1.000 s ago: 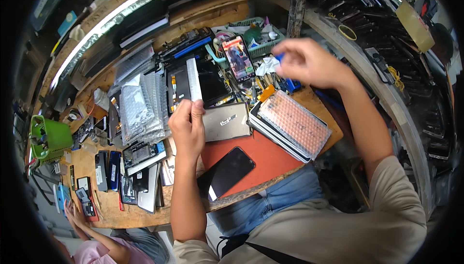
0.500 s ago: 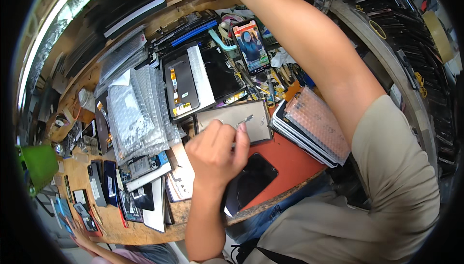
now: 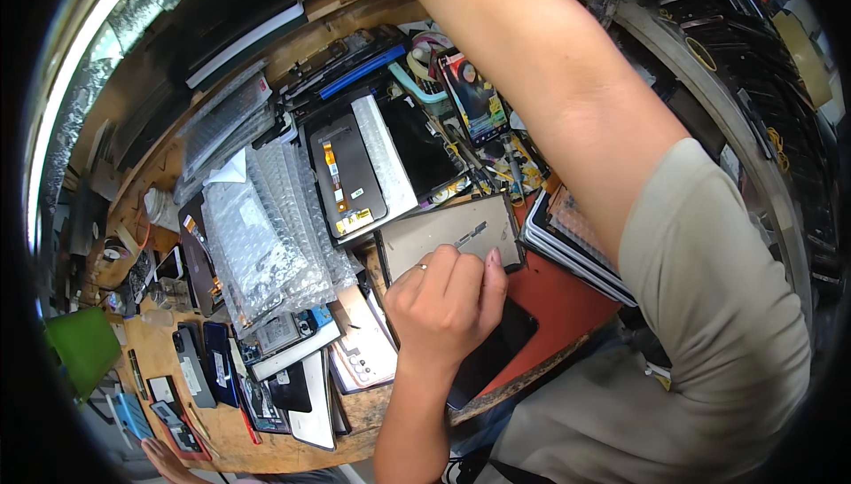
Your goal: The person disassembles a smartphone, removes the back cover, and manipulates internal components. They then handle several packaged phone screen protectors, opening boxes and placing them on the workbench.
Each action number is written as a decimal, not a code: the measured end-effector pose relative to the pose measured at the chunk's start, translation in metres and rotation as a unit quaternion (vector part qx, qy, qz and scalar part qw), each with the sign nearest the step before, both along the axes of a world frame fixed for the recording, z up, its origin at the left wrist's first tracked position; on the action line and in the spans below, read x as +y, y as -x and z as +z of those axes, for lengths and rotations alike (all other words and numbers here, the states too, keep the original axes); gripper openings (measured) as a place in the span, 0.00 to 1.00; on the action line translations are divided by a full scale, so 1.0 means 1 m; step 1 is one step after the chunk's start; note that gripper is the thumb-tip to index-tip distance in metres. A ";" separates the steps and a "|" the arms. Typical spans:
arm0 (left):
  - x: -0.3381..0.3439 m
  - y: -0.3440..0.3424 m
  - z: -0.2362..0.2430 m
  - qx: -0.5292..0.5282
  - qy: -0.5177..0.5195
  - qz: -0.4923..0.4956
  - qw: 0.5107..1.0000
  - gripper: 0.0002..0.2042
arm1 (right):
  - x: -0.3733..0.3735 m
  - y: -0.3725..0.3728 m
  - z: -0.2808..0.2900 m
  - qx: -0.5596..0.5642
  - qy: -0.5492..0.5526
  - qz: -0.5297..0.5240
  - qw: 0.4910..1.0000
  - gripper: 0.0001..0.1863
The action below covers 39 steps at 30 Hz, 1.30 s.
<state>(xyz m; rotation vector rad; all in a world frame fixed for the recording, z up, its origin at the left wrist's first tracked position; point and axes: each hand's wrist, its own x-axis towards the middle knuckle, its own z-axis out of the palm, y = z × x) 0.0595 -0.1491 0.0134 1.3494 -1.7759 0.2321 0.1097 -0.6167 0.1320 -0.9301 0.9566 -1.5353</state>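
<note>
Since the right hand is out of frame, can't tell its grip. The left hand has fingers balled up, seemingly empty, near a dark phone lying unopened-looking on the red mat.

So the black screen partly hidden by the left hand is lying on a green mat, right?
Not quite: the head view shows that the mat is red, not green. The black screen does lie on it, partly hidden by the left hand.
</note>
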 end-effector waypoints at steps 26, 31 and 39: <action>-0.003 -0.009 -0.004 0.003 0.034 0.026 0.999 0.14 | 0.035 0.010 0.013 -0.029 -0.038 -0.004 0.999 0.24; -0.009 -0.009 -0.008 0.014 0.040 0.031 0.999 0.14 | 0.050 0.016 0.022 -0.059 -0.035 -0.001 0.998 0.25; -0.008 -0.009 0.005 0.115 0.060 0.031 0.991 0.06 | 0.102 0.034 0.024 -0.157 -0.035 0.028 0.987 0.27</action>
